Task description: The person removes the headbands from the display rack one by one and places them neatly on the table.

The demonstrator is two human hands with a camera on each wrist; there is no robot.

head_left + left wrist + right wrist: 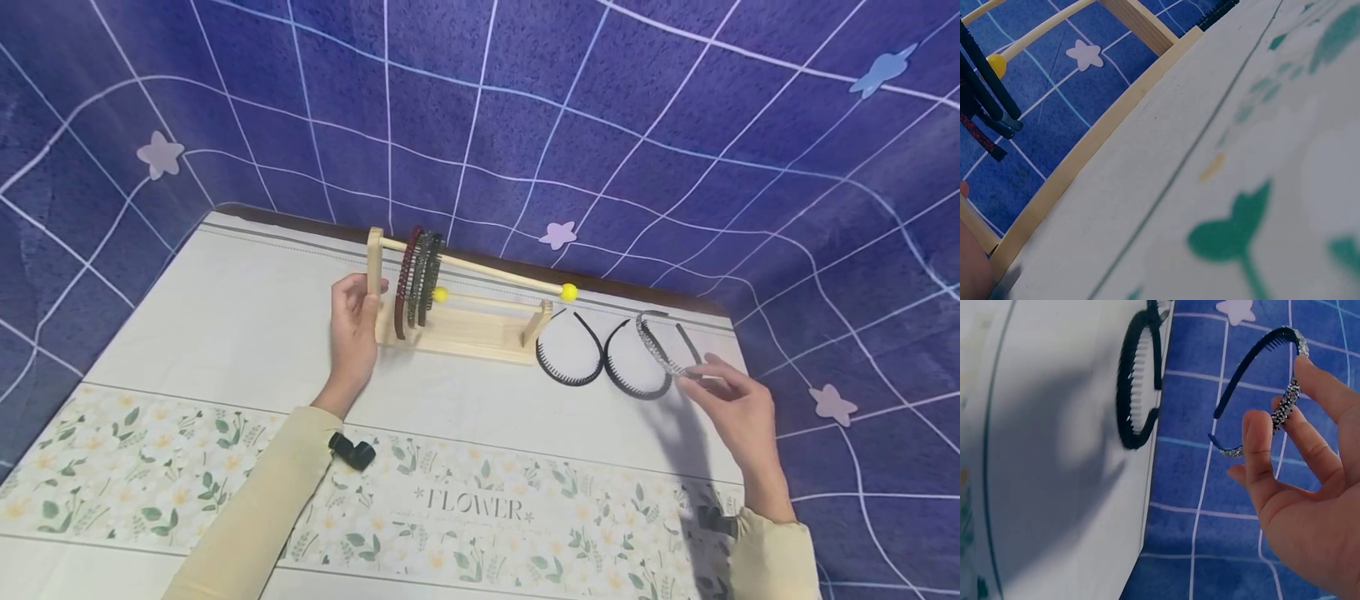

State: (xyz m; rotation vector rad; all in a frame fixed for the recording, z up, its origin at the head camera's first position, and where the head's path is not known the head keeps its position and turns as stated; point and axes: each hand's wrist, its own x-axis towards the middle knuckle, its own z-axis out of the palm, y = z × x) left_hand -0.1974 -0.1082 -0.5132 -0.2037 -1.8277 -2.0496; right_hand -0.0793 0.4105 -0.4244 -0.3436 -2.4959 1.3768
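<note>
My left hand (352, 333) grips the left upright of a pale wooden headband rack (480, 332), with the thumb in front. A dark red headband (403, 292) and several dark, glittery ones (424, 275) hang on its upper rod, near that upright. My right hand (738, 412) pinches a silver rhinestone headband (1285, 412) between thumb and fingers, raised above the table's right side. In the right wrist view its open ends point away from the palm. Two black toothed headbands (572, 380) lie side by side on the table, right of the rack.
Yellow balls cap the upper rod (569, 292) and the lower rod (440, 294). A white cloth with a flower band (472, 533) covers the table (255, 283). A blue gridded curtain (465, 117) with stars hangs behind and at both sides.
</note>
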